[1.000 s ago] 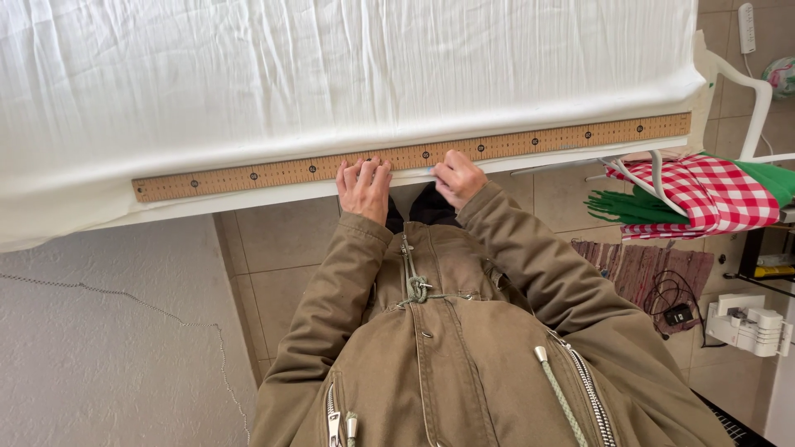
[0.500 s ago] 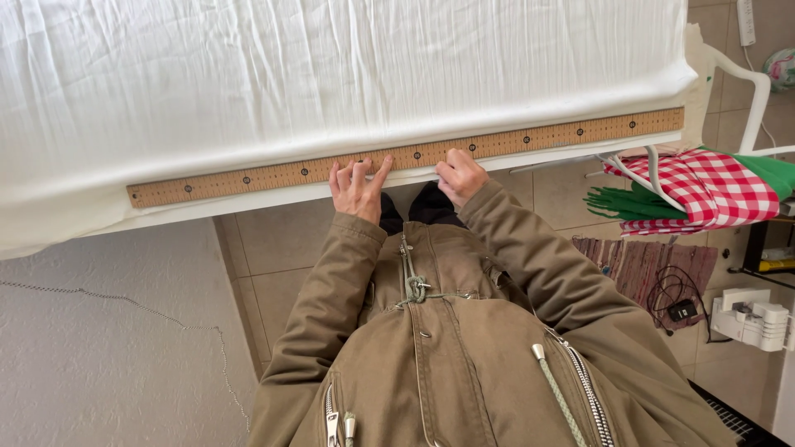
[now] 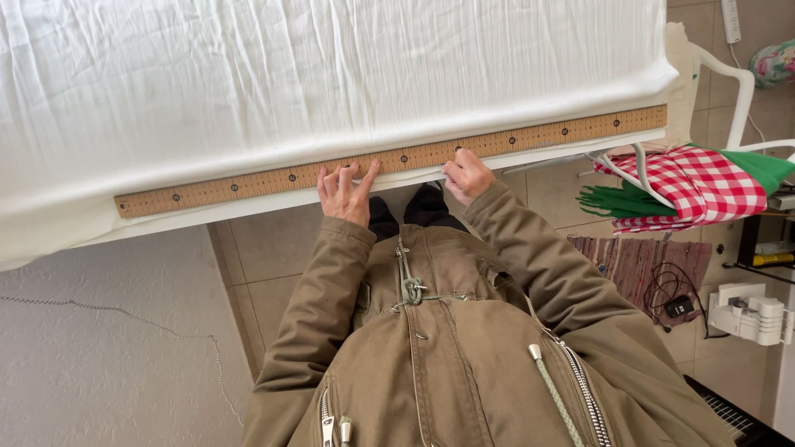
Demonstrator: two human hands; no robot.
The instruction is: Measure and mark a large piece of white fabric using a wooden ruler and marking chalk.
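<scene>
A wide white cloth (image 3: 331,83) covers the bench (image 3: 248,217) from the left side to the right and shows many small wrinkles. Along its near edge lies a long wooden ruler (image 3: 397,157), a little tilted, with the right end farther away than the left end. Compared with the frame before, the ruler sits almost in the same place, only a bit shifted with the view. The left hand (image 3: 346,192) lies flat with the fingers spread, and the fingertips press on the near edge of the ruler, as before. The right hand (image 3: 468,174) is curled narrow at the edge of the cloth, just under the ruler; what it pinches I cannot tell. To the right, well apart, a red checked cloth (image 3: 696,186) and a green cloth (image 3: 629,201) hang on a white rack (image 3: 729,74).
</scene>
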